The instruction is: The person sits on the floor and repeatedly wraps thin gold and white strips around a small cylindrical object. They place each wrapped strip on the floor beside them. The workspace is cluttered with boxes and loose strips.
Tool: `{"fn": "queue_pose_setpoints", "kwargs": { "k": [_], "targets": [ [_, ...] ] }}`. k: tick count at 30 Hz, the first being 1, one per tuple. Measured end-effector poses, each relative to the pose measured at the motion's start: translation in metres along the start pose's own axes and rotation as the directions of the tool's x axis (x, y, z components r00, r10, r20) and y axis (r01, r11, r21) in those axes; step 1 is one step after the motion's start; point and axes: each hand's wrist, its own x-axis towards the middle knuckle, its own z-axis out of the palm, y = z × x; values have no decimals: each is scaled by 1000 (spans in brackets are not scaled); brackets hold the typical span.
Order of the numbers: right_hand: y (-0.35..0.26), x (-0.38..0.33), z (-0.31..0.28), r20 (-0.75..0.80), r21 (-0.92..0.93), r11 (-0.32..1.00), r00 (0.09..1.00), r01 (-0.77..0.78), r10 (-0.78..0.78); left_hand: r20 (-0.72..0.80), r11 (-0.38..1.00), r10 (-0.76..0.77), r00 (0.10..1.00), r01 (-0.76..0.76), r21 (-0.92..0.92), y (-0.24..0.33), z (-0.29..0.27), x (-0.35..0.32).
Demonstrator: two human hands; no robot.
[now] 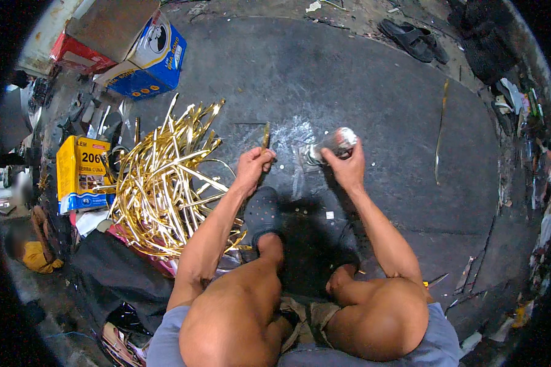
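Observation:
My left hand [254,167] is closed, its thumb and fingers pinching a narrow gold strip [266,134] whose end points up and away from me. A small cylindrical container [341,142], greyish with a whitish, red-marked end, lies tilted in the grip of my right hand [349,170]. Its other end is close to a white-smeared patch of the black mat; whether it touches is unclear. To the left of my left hand, a big tangled heap of shiny gold strips [165,177] spreads out.
A blue, white and red open carton [159,61] stands at the far left, with a yellow and blue box [82,168] nearer. Black sandals [413,40] lie at the far right. One loose gold strip [440,134] rests on the black mat [398,104]. My clog [262,211] is below my left hand.

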Motion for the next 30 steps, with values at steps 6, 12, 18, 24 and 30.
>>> {"fn": "queue_pose_setpoints", "kwargs": {
  "k": [6, 12, 18, 24, 30],
  "targets": [
    [-13, 13, -21, -94, 390, 916, 985, -96, 143, 136, 955, -144, 980, 173, -240, 5, 31, -6],
    [-51, 5, -30, -140, 344, 938, 990, 50, -2, 90, 998, -16, 996, 10, 67, 1, 50, -7],
    [-78, -14, -7, -9, 140, 977, 987, 162, -162, 194, 998, -25, 981, 13, 63, 2, 51, -18],
    [-37, 1, -26, 27, -195, 980, 999, 47, -43, 206, 994, -91, 974, 102, -41, 1, 38, -36],
    [-25, 10, -55, -189, -96, 986, 975, -137, 117, 124, 851, 85, 989, -136, 507, 6, 44, -5]
  ]
}}
